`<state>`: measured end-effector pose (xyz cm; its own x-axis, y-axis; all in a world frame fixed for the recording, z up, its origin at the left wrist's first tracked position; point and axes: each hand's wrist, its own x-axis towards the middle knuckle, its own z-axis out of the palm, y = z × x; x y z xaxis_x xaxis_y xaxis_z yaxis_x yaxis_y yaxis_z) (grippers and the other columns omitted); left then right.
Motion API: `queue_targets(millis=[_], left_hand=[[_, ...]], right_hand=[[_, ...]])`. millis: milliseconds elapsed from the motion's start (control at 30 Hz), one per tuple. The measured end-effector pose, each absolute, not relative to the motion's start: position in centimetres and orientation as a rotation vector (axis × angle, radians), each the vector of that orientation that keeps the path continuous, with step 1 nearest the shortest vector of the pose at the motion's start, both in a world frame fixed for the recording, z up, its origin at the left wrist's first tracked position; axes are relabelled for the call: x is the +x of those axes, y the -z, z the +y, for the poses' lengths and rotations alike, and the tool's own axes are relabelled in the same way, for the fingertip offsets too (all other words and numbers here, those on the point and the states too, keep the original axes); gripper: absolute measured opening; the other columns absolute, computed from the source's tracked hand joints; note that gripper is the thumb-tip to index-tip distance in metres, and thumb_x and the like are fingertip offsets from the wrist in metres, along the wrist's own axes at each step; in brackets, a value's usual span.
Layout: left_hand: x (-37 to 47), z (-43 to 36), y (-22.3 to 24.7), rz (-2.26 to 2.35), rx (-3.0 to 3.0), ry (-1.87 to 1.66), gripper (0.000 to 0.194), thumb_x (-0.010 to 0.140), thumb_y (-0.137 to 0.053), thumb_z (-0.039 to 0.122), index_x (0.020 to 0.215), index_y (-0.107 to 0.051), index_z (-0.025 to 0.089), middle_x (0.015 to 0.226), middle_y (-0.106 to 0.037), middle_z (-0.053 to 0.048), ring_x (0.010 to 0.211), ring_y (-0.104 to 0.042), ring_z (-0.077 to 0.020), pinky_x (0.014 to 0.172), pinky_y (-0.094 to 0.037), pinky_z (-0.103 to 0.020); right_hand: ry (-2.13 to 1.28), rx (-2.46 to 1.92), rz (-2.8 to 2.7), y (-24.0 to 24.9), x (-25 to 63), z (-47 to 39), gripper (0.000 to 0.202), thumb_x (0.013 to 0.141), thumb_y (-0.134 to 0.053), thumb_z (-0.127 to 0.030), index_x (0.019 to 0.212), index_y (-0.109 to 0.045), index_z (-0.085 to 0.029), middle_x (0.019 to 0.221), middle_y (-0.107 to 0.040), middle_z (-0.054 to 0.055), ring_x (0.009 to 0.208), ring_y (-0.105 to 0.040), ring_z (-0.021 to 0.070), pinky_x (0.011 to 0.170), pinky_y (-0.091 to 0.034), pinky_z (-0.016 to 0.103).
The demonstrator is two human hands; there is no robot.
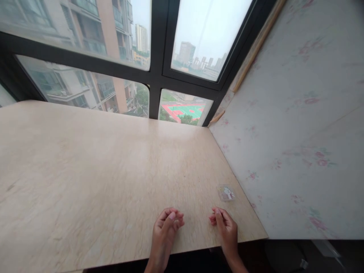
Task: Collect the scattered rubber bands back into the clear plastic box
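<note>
My left hand [167, 230] hovers at the front edge of the pale stone sill [113, 182], fingers loosely curled and slightly apart, thumb lying over them. Nothing shows in it. To its right, across a gap, my right hand [226, 228] is closed, with the thumb pressed against the index finger. Whether something tiny sits in that pinch cannot be made out. Just beyond the right hand lies a small clear, flat plastic case [226, 192] with whitish and brownish bits or a print in it; neither hand touches it.
A dark-framed window [157, 81] rises along the sill's far side, with buildings and a sports court outside. On the right, a wall with floral wallpaper [284, 151] borders the sill. The sill's front edge [193, 249] drops to a dark area below.
</note>
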<state>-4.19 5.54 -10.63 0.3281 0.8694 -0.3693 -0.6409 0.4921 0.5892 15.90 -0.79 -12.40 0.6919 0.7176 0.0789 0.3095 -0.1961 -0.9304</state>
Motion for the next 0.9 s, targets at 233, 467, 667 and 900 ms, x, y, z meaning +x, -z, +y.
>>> queue_targets(millis=[233,467,667,900], left_hand=[[-3.0,6.6,11.4,0.735,0.409,-1.041,0.034,0.065,-0.080,0.034,0.060,-0.052,0.016,0.060,-0.051,0.001,0.063,-0.051,-0.0122,0.066,-0.043,-0.023],[-3.0,6.5,11.4,0.630,0.271,-1.069,0.037,0.068,-0.078,0.030,0.054,-0.047,0.017,0.053,-0.041,0.003,0.057,-0.045,-0.0115,0.064,-0.041,-0.024],[-2.8,6.5,12.0,0.615,0.266,-1.106,0.038,0.071,-0.077,0.033,0.054,-0.047,0.016,0.051,-0.039,0.003,0.054,-0.043,-0.0107,0.064,-0.043,-0.025],[-2.9,6.9,13.0,0.655,0.380,-1.099,0.042,0.072,-0.075,0.042,0.050,-0.050,0.016,0.050,-0.043,0.000,0.055,-0.046,-0.0137,0.065,-0.046,-0.030]], right_hand=[[-0.423,-1.754,-0.834,12.4,15.5,-0.4,0.048,0.083,-0.055,-0.058,0.083,-0.069,-0.012,0.060,-0.065,0.006,0.050,-0.059,0.0170,0.050,-0.050,0.026],[-0.464,-1.741,-0.807,12.8,15.6,-0.7,0.049,0.080,-0.058,-0.060,0.082,-0.070,-0.012,0.060,-0.065,0.007,0.053,-0.061,0.0187,0.052,-0.053,0.026],[-0.433,-1.696,-0.762,13.3,15.1,-0.7,0.045,0.080,-0.060,-0.058,0.081,-0.072,-0.014,0.062,-0.065,0.006,0.054,-0.062,0.0182,0.052,-0.054,0.024],[-0.459,-1.647,-0.803,14.4,14.9,-0.6,0.043,0.081,-0.060,-0.057,0.081,-0.072,-0.016,0.072,-0.068,0.008,0.062,-0.067,0.0205,0.057,-0.056,0.025]])
